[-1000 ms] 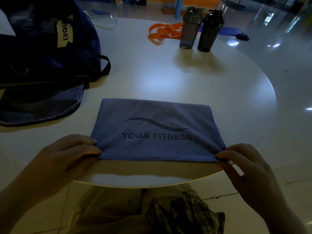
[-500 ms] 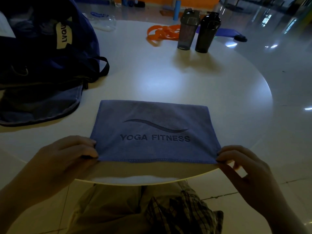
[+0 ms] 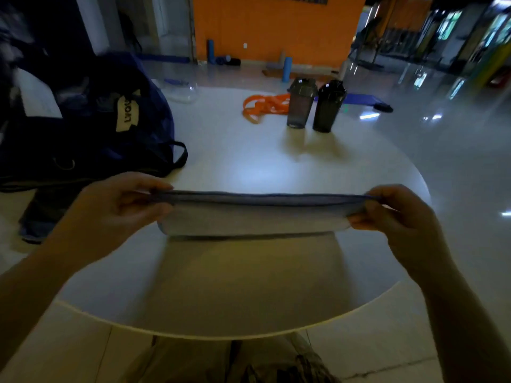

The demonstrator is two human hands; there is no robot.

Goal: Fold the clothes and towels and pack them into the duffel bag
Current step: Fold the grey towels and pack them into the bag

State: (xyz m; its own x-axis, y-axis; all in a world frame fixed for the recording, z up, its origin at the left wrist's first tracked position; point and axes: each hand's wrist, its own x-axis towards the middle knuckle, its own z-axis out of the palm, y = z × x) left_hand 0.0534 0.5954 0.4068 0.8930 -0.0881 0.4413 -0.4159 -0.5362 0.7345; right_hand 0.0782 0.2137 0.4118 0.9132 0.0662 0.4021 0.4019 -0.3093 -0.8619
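Lifted off the table point(image 3: 249, 150), towel point(image 3: 257, 214) stretches left-right between both hands

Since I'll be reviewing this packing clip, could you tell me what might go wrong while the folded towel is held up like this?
The towel is held above the table only by pinches at its two ends, the left hand and the right hand; if either slips, the fold could fall open. The duffel bag looks slumped to the left, so one-handed packing may undo the fold.
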